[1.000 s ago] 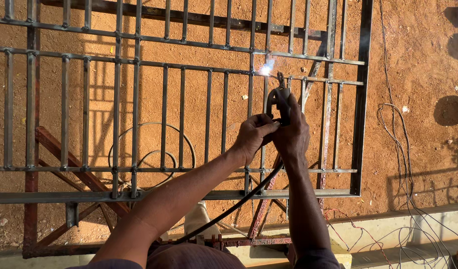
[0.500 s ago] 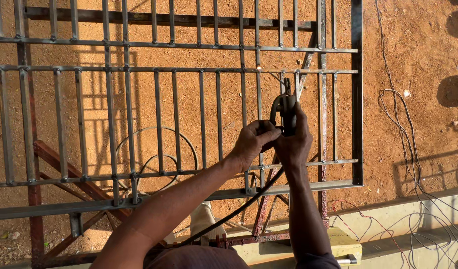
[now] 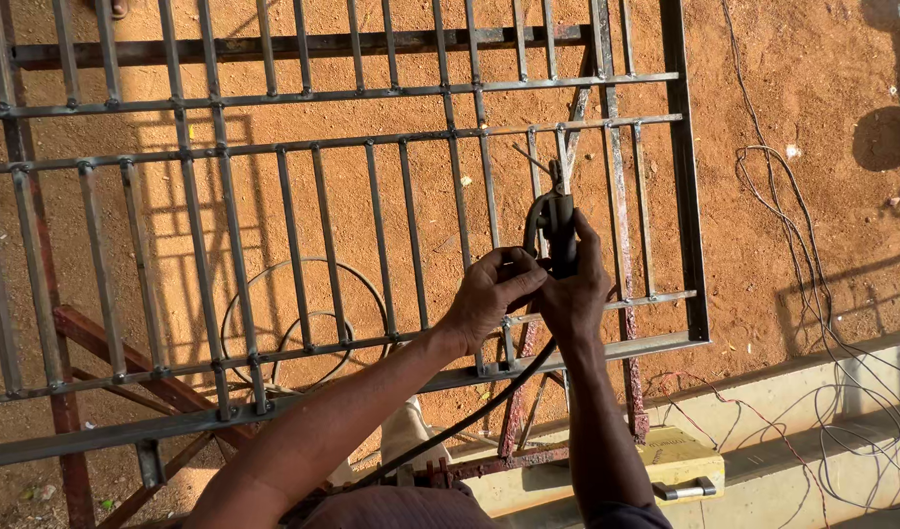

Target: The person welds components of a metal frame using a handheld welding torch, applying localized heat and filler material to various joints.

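Both hands are up at the metal grille [image 3: 303, 147], and the right hand [image 3: 579, 294] is wrapped tight around the dark electrode holder [image 3: 558, 230], fingers closed on its handle, thumb side toward the left hand. The holder sticks up and away from that fist, its thin welding rod [image 3: 531, 159] angling off the top toward a crossbar of the grille. The left hand [image 3: 491, 294] sits just beside the right one, touching it, fingers curled shut around the black cable [image 3: 470, 416] where it meets the holder's base. From under the two hands that cable drops back toward the person's body, passing over the grille's lower frame bar. The grille itself lies flat beneath the hands, long bars running away from them, over reddish dirt ground [image 3: 783, 78]. Out past the right hand, loose thin wires [image 3: 812, 294] trail across the dirt and onto a concrete ledge [image 3: 861, 392]. Below the right forearm sits a yellow box with a black handle [image 3: 690, 470]. To the left of the left arm, rusty red angle iron [image 3: 107, 343] props the frame.
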